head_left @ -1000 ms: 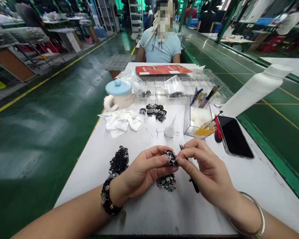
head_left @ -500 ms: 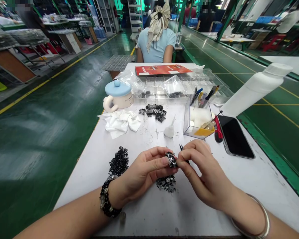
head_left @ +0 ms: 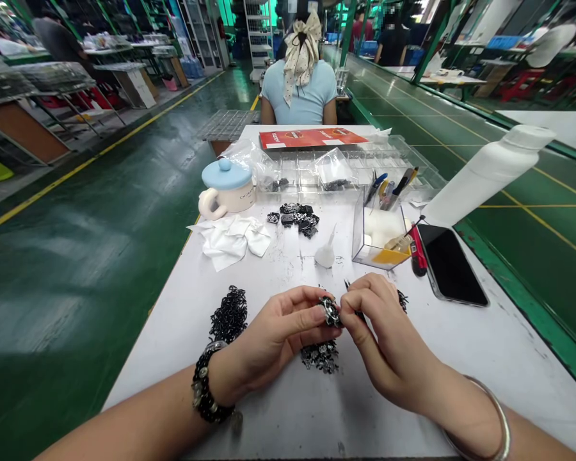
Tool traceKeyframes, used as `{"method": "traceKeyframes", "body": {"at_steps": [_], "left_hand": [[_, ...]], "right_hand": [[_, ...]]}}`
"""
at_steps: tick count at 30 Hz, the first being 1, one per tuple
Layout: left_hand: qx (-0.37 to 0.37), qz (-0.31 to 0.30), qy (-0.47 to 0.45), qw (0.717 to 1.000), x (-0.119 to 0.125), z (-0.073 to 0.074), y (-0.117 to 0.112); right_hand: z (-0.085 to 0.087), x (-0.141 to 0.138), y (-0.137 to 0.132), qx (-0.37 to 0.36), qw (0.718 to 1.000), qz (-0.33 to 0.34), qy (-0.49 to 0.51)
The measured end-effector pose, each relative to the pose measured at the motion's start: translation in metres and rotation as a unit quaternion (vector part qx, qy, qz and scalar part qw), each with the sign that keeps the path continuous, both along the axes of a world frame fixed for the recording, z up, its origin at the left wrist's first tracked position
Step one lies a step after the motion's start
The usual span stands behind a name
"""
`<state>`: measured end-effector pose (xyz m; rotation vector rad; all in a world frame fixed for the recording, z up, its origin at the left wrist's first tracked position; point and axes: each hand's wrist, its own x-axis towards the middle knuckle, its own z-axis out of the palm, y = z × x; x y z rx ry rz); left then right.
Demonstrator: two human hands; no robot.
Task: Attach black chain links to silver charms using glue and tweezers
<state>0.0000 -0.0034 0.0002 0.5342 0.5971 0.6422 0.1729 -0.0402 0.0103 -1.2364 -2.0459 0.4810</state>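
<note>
My left hand (head_left: 278, 333) pinches a small black and silver metal part (head_left: 329, 310) between thumb and fingers above the white table (head_left: 461, 346). My right hand (head_left: 388, 339) is closed against the same part from the right and also grips black tweezers (head_left: 349, 285), whose tips stick up beside the fingers. Under my hands lies a small heap of similar parts (head_left: 320, 355). A pile of black rings (head_left: 229, 314) lies to the left, near my left wrist.
Further back lie a white cloth (head_left: 233, 235), a blue-lidded mug (head_left: 226, 187), more black parts (head_left: 298, 218), a small white dropper bottle (head_left: 325, 253), a clear tool box (head_left: 381, 234), a phone (head_left: 450, 262), a tall white bottle (head_left: 489, 173). A person sits beyond the table's far end.
Both hands stay together on the part and have shifted only slightly. The person at the far end has turned to face away.
</note>
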Motion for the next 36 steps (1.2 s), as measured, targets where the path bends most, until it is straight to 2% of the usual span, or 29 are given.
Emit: {"method": "traceKeyframes", "body": {"at_steps": [5,10,14,17,21,27,32,34,36], "left_hand": [[-0.016,0.011,-0.009,1.0,-0.001,0.001,0.001],[-0.028,0.019,-0.042,0.999,0.0,0.0,0.0],[-0.029,0.017,-0.073,0.997,0.0,0.001,0.0],[-0.025,0.006,-0.087,0.996,0.0,0.002,0.001],[-0.013,-0.01,-0.102,0.995,-0.002,0.002,0.0],[-0.009,-0.025,-0.106,0.994,-0.003,-0.001,-0.001],[-0.011,-0.028,-0.092,0.995,-0.001,-0.002,-0.004],[0.005,-0.034,-0.081,0.996,-0.001,-0.004,-0.004],[0.064,-0.01,-0.041,0.997,-0.003,-0.006,-0.001]], "right_hand": [[-0.001,-0.001,0.0,0.043,0.999,-0.026,0.014],[-0.002,0.0,0.0,0.005,0.993,-0.024,0.117],[-0.004,0.0,0.0,-0.045,0.977,-0.011,0.208],[-0.005,0.001,0.0,-0.054,0.969,-0.02,0.241],[-0.004,0.006,0.003,-0.055,0.971,-0.042,0.231],[-0.001,0.011,0.009,-0.125,0.975,0.031,0.179],[-0.002,0.007,0.009,-0.131,0.974,0.032,0.182],[-0.003,0.006,0.011,-0.134,0.974,0.023,0.183],[-0.004,0.005,0.014,-0.132,0.974,0.019,0.184]]}}
